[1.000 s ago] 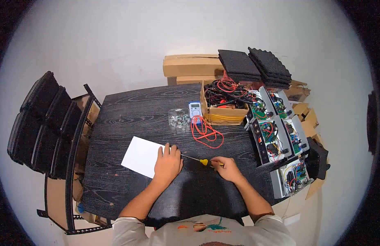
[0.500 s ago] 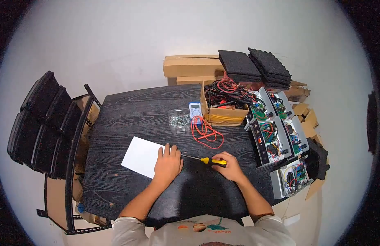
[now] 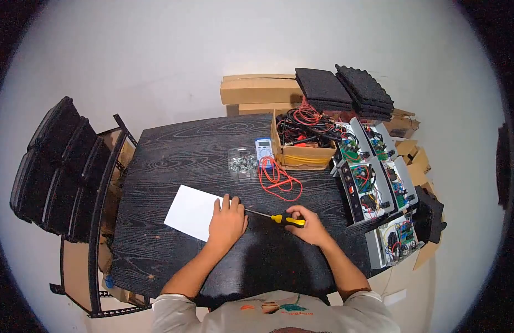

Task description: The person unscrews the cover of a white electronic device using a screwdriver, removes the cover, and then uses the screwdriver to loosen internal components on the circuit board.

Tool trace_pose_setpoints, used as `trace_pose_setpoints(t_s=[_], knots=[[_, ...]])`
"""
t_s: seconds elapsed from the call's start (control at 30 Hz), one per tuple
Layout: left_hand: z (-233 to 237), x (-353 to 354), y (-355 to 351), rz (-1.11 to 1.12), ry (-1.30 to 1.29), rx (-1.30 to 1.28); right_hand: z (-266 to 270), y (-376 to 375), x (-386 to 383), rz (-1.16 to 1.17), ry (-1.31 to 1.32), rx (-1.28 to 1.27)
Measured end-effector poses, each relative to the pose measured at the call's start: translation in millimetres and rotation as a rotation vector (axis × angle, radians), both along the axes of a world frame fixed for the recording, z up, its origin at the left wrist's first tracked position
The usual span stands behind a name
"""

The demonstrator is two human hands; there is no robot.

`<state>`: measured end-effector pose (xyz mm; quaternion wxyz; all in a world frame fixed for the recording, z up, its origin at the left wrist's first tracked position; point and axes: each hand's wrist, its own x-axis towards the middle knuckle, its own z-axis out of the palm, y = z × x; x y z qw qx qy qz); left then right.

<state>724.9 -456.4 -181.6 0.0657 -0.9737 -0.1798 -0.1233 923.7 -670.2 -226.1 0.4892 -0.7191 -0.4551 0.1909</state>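
Observation:
A yellow-and-black screwdriver (image 3: 277, 218) lies across the front of the dark table, its metal shaft pointing left. My right hand (image 3: 308, 226) is closed around the handle end. The shaft's tip reaches the fingers of my left hand (image 3: 228, 222), where the exact contact is hidden. That left hand lies flat, fingers extended, over the right edge of a white sheet of paper (image 3: 189, 211). Beyond my hands are a blue-and-white multimeter (image 3: 264, 151), its red test lead (image 3: 285, 183) looped on the table, and a clear plastic tray (image 3: 242, 163) of small metal parts.
A cardboard box (image 3: 307, 152) full of cables stands at the back right of the black wood-grain table (image 3: 174, 161). Several open metal units with circuit boards (image 3: 363, 183) line the right edge. Black cases (image 3: 57, 172) sit on a rack at the left; black foam sheets (image 3: 323, 89) are stacked behind.
My right hand's fingers shift slightly on the screwdriver handle, which turns a little in the grip. My left hand and the paper stay in place.

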Motion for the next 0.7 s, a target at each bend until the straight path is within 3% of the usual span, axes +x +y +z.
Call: trace_pose_setpoints(t_s=[0.07,0.17,0.27,0.37,0.7], knots=[[1.4,0.8,-0.3,0.005,0.015,-0.008,-7.3,-1.7,1.1,0.03,0.044,-0.089],[0.7,0.4,-0.7,0.003,-0.005,-0.003,-9.3,-0.8,7.4,0.052,0.309,-0.246],[2.6,-0.1,-1.0,0.004,-0.009,-0.012,5.2,1.5,-0.2,-0.013,0.248,-0.186],[2.5,-0.2,-0.4,0.002,0.0,-0.018,0.1,-1.3,8.1,0.023,-0.095,-0.041],[1.8,-0.2,-0.5,0.003,0.004,-0.027,-12.1,-0.2,10.2,0.007,0.303,-0.217]])
